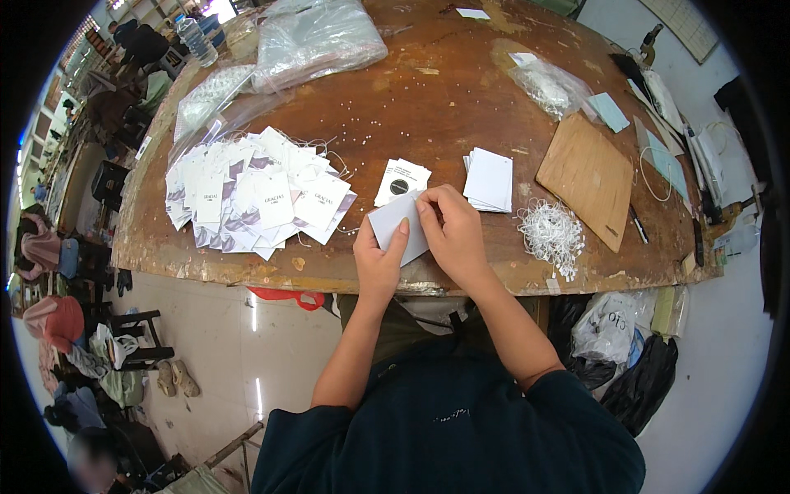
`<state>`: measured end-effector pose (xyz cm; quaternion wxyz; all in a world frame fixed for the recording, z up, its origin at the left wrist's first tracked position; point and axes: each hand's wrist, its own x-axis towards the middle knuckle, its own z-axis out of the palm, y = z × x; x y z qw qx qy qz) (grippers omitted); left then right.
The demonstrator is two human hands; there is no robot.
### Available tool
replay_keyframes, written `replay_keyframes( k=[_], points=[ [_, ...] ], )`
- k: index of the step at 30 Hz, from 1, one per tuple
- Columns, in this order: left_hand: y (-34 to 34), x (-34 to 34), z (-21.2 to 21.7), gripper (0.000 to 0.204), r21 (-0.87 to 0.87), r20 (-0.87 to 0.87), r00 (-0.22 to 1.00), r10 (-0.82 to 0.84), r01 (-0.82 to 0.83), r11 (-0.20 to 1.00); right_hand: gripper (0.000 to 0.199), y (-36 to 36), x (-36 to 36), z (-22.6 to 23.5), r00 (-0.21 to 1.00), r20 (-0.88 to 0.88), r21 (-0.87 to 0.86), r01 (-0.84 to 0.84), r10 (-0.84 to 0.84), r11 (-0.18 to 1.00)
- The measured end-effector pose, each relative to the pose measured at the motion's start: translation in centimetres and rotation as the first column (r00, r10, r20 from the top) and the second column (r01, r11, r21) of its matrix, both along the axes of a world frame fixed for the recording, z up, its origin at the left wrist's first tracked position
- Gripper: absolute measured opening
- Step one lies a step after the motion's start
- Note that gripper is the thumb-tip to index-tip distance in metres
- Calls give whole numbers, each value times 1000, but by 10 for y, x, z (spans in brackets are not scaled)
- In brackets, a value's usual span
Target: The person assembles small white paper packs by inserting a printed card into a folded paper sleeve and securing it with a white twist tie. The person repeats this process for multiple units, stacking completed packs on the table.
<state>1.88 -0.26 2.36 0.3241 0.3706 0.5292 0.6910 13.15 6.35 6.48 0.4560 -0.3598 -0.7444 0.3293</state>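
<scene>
A plain white card (pixel 414 240) is in my left hand (pixel 380 262), whose thumb lies flat across its face. At the card's upper right edge, my right hand (pixel 454 235) has its thumb and fingers pinched together; whether a string is also between them is hidden. Just beyond my hands lies a small stack of white printed cards (pixel 399 183) with a black round mark. To its right sits a neat stack of blank white cards (pixel 489 179). A loose heap of white strings (pixel 550 236) is right of my right hand. Left of my hands spreads a big pile of strung white tags (pixel 267 199).
A wooden board (pixel 587 181) lies beyond the strings, with a pen (pixel 638 224) beside it. Clear plastic bags (pixel 317 41) cover the far left of the worn table (pixel 436 107), near a water bottle (pixel 196 41). Another plastic bag (pixel 547 86) lies far right. Small white bits dot the tabletop.
</scene>
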Motion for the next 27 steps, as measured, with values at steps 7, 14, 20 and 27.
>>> replay_keyframes(
  k=[7, 14, 20, 27],
  points=[
    [-3, -2, 1, 25, -44, -227, 974, 19, -30, 999, 8, 4, 2, -3, 999, 16, 46, -51, 51, 998],
    [0, -17, 11, 40, 314, -915, 233, 330, -104, 944, 11, 13, 14, -4, 855, -518, -723, -438, 1, 534],
    [-11, -28, 5, 38, 382, -924, 31, 381, 21, 924, 28, 42, 23, -7, 992, -62, -400, 77, -111, 913],
    [-10, -136, 8, 37, 252, -967, -56, 249, -365, 897, 27, 93, 67, -5, 968, 31, -51, 250, -248, 967]
  ],
)
